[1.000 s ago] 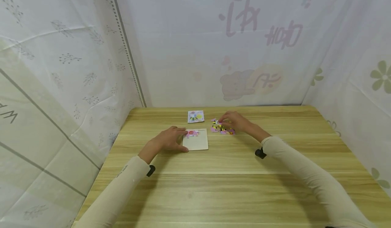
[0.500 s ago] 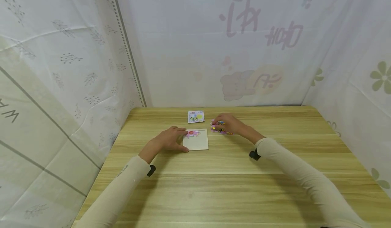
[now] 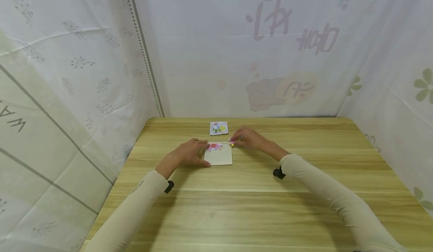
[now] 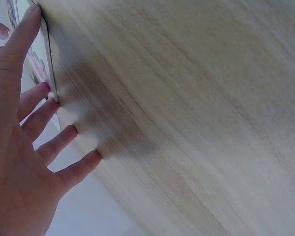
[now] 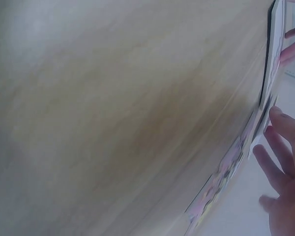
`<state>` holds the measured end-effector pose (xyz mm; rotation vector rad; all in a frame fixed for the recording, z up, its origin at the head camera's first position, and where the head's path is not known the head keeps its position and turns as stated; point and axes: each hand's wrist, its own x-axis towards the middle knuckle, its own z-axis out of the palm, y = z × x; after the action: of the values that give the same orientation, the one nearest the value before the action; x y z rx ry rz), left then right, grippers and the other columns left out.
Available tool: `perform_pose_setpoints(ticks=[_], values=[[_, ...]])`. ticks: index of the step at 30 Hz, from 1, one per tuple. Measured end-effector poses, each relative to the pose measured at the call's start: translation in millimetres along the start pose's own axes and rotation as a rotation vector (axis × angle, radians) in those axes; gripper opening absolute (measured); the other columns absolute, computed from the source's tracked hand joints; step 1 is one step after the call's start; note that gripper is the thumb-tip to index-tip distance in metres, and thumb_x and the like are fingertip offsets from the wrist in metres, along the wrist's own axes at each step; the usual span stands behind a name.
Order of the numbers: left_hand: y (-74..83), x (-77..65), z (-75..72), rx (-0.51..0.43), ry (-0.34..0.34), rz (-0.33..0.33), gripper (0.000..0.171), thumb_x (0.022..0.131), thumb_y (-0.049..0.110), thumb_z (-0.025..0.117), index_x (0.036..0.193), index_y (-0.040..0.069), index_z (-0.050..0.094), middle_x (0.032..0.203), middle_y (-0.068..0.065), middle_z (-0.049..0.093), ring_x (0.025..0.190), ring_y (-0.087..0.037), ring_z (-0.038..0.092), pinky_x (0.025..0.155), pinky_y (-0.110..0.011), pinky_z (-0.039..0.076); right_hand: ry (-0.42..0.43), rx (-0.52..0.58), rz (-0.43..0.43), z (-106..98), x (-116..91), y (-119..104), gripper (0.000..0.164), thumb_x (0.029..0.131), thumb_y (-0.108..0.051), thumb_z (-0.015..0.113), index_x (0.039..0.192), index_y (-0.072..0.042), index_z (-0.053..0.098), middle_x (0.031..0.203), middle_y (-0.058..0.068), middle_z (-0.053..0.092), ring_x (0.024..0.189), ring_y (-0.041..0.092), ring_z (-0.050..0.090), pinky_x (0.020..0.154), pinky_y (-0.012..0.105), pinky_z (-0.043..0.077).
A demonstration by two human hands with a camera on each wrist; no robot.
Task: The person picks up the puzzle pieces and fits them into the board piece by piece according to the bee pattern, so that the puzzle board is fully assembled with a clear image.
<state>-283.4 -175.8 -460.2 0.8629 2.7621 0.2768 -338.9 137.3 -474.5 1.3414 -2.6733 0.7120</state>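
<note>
A pale square puzzle board [image 3: 219,159] lies on the wooden table, with joined pink puzzle pieces [image 3: 214,147] along its far left part. My left hand [image 3: 187,152] steadies the board at its left side, fingers spread and relaxed. In the left wrist view its thumb [image 4: 25,32] rests at the board's edge, and two fingertips touch near a corner. My right hand [image 3: 251,138] pinches a small pink-and-yellow puzzle piece [image 3: 231,143] between thumb and fingers at the board's far right corner. Loose puzzle pieces [image 5: 221,172] lie under that hand, mostly hidden in the head view.
Beyond the board lies a small picture card [image 3: 218,128] with a bee-like drawing. Patterned cloth [image 3: 203,56] hangs behind the table [image 3: 216,207] and along both sides. A black band device [image 3: 279,173] sits at each wrist.
My right hand has moved left from the loose pieces to the board's corner, bringing a puzzle piece with it. The left hand stays on the board; the head view has shifted slightly.
</note>
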Motion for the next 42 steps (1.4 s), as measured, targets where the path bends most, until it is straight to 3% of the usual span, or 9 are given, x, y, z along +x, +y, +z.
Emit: perform_pose_setpoints(ticks=[3,5,10,17,23,27,34,42], values=[[0.1,0.2,-0.2,0.0,-0.003,-0.002,0.094,0.083,0.07,0.075,0.156,0.016,0.049,0.162,-0.005,0.044,0.149,-0.034,0.038,0.116,-0.056,0.039,-0.011,-0.022,0.013,3.8,2.9,-2.1,0.017,0.093,-0.013,0.079,0.109,-0.007,0.08,0.109,0.007,0.077,0.108,0.029,0.067,0.115,0.068,0.031],[0.0,0.8,-0.3,0.002,-0.009,-0.009,0.094,0.083,0.07,0.075,0.157,0.018,0.049,0.163,-0.004,0.043,0.15,-0.033,0.037,0.116,-0.057,0.039,-0.009,-0.007,0.02,5.5,3.7,-4.0,0.016,0.094,-0.013,0.078,0.109,-0.008,0.08,0.109,0.006,0.077,0.11,0.028,0.068,0.117,0.075,0.018],[0.5,0.5,-0.6,0.001,-0.016,-0.019,0.094,0.083,0.07,0.075,0.157,0.018,0.049,0.163,-0.004,0.043,0.15,-0.033,0.036,0.116,-0.057,0.039,0.009,0.031,-0.008,9.0,5.1,-11.1,0.014,0.093,-0.01,0.079,0.106,-0.006,0.08,0.106,0.005,0.077,0.107,0.027,0.07,0.117,0.076,0.014],[0.7,-0.9,0.3,-0.016,-0.008,-0.01,0.094,0.083,0.068,0.076,0.156,0.015,0.05,0.163,-0.006,0.043,0.149,-0.034,0.038,0.116,-0.057,0.039,-0.026,-0.04,-0.048,18.4,9.9,-12.2,0.013,0.094,-0.014,0.079,0.106,-0.01,0.081,0.105,0.002,0.077,0.107,0.026,0.066,0.116,0.074,0.021],[1.8,-0.8,-0.5,-0.009,-0.007,-0.011,0.094,0.083,0.068,0.077,0.156,0.016,0.05,0.163,-0.006,0.043,0.149,-0.034,0.038,0.116,-0.056,0.039,-0.058,-0.051,-0.028,21.4,13.3,-15.2,0.015,0.097,-0.017,0.076,0.11,-0.011,0.081,0.108,0.002,0.076,0.109,0.025,0.064,0.118,0.071,0.021],[2.0,-0.9,-1.4,-0.005,-0.003,-0.004,0.094,0.083,0.068,0.076,0.155,0.014,0.05,0.162,-0.007,0.044,0.148,-0.035,0.039,0.116,-0.056,0.039,-0.068,-0.053,-0.013,20.2,15.4,-18.1,0.017,0.097,-0.018,0.076,0.111,-0.012,0.081,0.109,0.002,0.077,0.106,0.024,0.063,0.116,0.061,0.031],[1.4,-0.5,-1.9,0.0,-0.013,-0.014,0.094,0.083,0.068,0.077,0.156,0.015,0.05,0.163,-0.006,0.043,0.149,-0.035,0.038,0.116,-0.056,0.039,-0.095,-0.043,0.011,19.9,17.4,-18.8,0.018,0.098,-0.017,0.075,0.113,-0.011,0.08,0.112,0.002,0.076,0.105,0.021,0.063,0.1,0.043,0.046],[2.0,0.0,-1.5,-0.003,-0.019,-0.022,0.095,0.083,0.068,0.076,0.156,0.016,0.049,0.164,-0.005,0.042,0.15,-0.034,0.037,0.117,-0.056,0.038,-0.139,-0.065,0.008,19.1,20.7,-20.1,0.018,0.099,-0.016,0.074,0.114,-0.009,0.08,0.113,0.005,0.074,0.106,0.022,0.066,0.095,0.038,0.054]])
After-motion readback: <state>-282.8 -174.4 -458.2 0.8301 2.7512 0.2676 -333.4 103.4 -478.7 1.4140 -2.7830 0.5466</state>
